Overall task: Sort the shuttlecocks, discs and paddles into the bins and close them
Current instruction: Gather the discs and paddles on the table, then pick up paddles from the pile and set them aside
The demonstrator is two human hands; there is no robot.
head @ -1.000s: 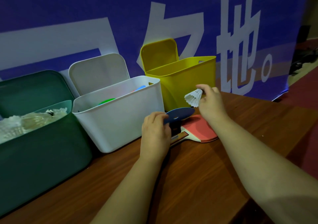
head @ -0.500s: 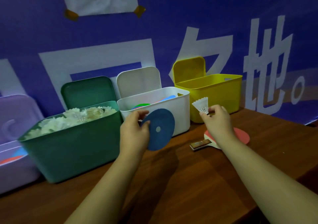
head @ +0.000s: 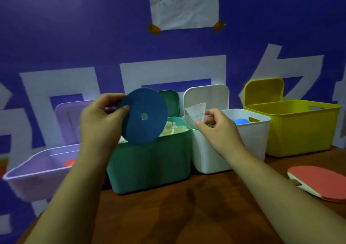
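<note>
I have one view only, from the camera on the person's head. It faces forward and a little down, across the worktop (head: pixel 187 215) to the row of bins (head: pixel 149 165) before the blue banner (head: pixel 74 37). It stands near them, at arm's reach.

paper note (head: pixel 184 5): handwriting illegible | banner (head: pixel 74 37): white characters cropped, unreadable

blue disc (head: pixel 144 116) upright, face to camera, raised before green bin (head: pixel 149 165) heaped with shuttlecocks (head: pixel 174 129). white shuttlecock (head: pixel 196 110) skirt-up over white bin (head: pixel 252 137), near-left corner. both bins open. red paddle (head: pixel 318 182) flat, far right.
</note>
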